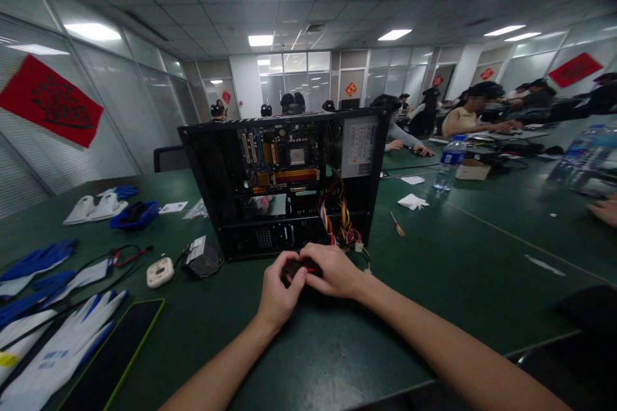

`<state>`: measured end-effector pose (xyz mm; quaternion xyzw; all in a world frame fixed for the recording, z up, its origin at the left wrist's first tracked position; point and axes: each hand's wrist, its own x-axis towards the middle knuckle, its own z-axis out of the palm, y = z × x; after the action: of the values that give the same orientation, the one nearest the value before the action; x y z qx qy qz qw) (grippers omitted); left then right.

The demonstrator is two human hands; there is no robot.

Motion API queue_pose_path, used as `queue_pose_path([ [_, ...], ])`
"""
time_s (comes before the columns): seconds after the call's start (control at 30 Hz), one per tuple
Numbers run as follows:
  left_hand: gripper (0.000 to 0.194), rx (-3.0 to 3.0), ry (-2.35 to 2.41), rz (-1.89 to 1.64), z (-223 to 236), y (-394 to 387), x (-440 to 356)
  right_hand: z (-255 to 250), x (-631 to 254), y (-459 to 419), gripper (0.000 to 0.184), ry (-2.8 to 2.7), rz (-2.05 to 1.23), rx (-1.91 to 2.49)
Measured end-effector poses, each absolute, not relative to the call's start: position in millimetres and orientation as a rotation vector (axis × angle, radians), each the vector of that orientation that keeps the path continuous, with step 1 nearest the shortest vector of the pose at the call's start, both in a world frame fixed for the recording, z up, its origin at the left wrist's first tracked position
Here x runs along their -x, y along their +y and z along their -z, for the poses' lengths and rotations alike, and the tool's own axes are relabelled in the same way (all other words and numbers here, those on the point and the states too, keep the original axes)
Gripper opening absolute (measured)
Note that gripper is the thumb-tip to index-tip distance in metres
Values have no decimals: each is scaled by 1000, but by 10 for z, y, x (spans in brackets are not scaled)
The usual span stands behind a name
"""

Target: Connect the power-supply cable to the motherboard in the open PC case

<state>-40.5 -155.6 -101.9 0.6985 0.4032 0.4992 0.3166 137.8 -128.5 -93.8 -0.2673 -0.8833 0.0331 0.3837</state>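
Note:
An open black computer case (205, 205) stands upright before me, its motherboard (282, 148) and power supply (360, 144) exposed. Multicoloured power cables (332, 221) hang inside at the lower right. In front of the case's bottom edge, my left hand (279, 295) and my right hand (335, 271) meet, fingers closed around a small dark thing with red on it (290, 268). Fingers cover most of that thing, so its kind is unclear. A white cable connector (358, 247) lies just beyond my right hand.
To the left lie a dark fan-like block (201, 259), a beige round-cornered gadget (160, 272), gloves (62, 347), a green-edged phone (116, 359) and a blue tray (135, 215). A screwdriver or brush (398, 225), tissue (413, 201) and water bottle (449, 164) are at right. Other people sit beyond.

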Motion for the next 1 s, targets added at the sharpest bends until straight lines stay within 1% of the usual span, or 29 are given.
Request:
queue_pose_path([
  [0.13,25,-1888,1122,-1308,1015,-1536,417,948,-1382,-1272,18,-2265,-61,696],
  [0.47,27,-1779,1082,-1330,1048,-1496,384,933,-1387,-1257,24,-2266,-5,701],
  [0.63,29,-1682,1030,-1349,1123,-1471,385,951,-1384,-1261,28,-2259,91,689],
  [0.8,30,-1673,1029,-1339,1140,-1471,392,959,-1378,-1257,23,-2255,212,698],
  [1.0,33,-1694,1086,-1349,1083,-1510,369,969,-1325,-1280,22,-2220,316,738],
])
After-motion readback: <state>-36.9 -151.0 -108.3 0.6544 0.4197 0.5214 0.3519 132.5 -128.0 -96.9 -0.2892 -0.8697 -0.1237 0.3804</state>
